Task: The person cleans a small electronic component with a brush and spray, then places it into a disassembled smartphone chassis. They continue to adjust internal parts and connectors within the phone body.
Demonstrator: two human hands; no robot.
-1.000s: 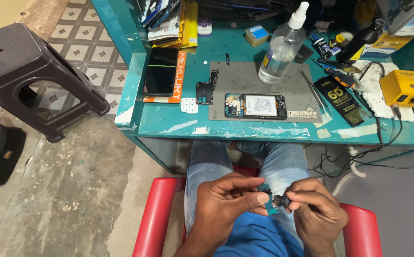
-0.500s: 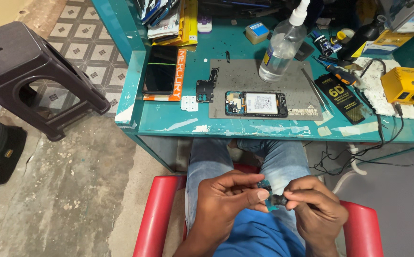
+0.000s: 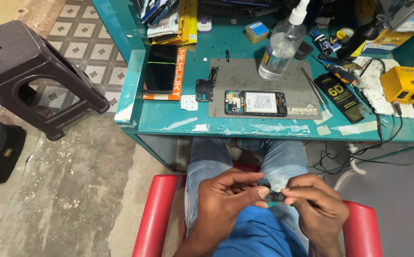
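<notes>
A small dark part (image 3: 274, 194) sits pinched between the fingertips of both hands, held low over the lap. The left hand (image 3: 228, 200) curls inward, its thumb and forefinger pressed onto the part's left end. The right hand (image 3: 317, 204) mirrors it, fingers bent, gripping the right end.

2 hands (image 3: 226, 200); 1 opened phone (image 3: 256, 103); 1 spray bottle (image 3: 283, 45); 1 stool (image 3: 26, 71)

Small dark part (image 3: 274, 194) mostly behind fingertips (image 3: 263, 192).
</notes>
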